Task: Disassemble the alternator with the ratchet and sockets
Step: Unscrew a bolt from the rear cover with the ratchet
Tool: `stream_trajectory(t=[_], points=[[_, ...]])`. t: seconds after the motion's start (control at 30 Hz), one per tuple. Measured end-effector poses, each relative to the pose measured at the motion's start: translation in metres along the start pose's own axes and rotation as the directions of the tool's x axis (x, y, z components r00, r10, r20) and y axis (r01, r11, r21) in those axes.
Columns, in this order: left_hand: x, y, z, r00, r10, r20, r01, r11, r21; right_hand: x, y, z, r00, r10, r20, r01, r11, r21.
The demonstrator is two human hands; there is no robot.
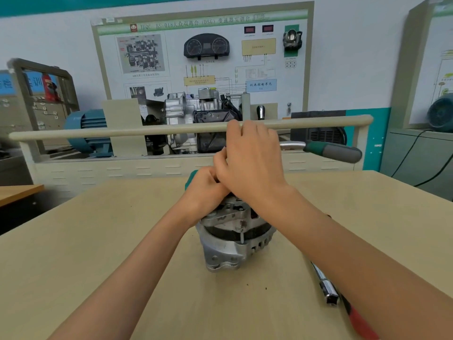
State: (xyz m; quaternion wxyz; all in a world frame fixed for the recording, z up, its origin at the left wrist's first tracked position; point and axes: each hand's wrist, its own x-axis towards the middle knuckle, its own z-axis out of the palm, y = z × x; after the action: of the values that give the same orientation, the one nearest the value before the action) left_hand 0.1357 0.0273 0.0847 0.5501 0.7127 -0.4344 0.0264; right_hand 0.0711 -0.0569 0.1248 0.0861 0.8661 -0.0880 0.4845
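Both hands crowd the alternator (232, 231) top: right hand (250, 158) cups the ratchet (333, 150) head, handle at three o'clock; left hand (208, 185) curls, contents hidden. Best seat the socket squarely.

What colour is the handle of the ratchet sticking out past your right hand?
Dark green at the collar and grey along the grip, on the ratchet handle; the head view shows it clearly.

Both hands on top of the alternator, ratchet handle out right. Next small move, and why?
Probably swing the ratchet handle while bracing the alternator. The right hand covers the ratchet head on top, the left hand grips beside it, and the handle juts free to the right. Whether the socket is seated is hidden.
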Motion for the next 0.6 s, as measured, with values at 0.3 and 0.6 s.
stream_trajectory(t=[0.3, 0.6], points=[[0.001, -0.001, 0.001, 0.999, 0.041, 0.024, -0.04, 0.998, -0.049, -0.019, -0.007, 0.009, 0.94, 0.307, -0.147, -0.297, 0.951, 0.081], [0.001, 0.001, 0.001, 0.993, 0.089, 0.077, -0.082, 0.993, -0.082, 0.005, -0.004, 0.011, 0.928, 0.304, -0.217, -0.071, 0.714, 0.697]])
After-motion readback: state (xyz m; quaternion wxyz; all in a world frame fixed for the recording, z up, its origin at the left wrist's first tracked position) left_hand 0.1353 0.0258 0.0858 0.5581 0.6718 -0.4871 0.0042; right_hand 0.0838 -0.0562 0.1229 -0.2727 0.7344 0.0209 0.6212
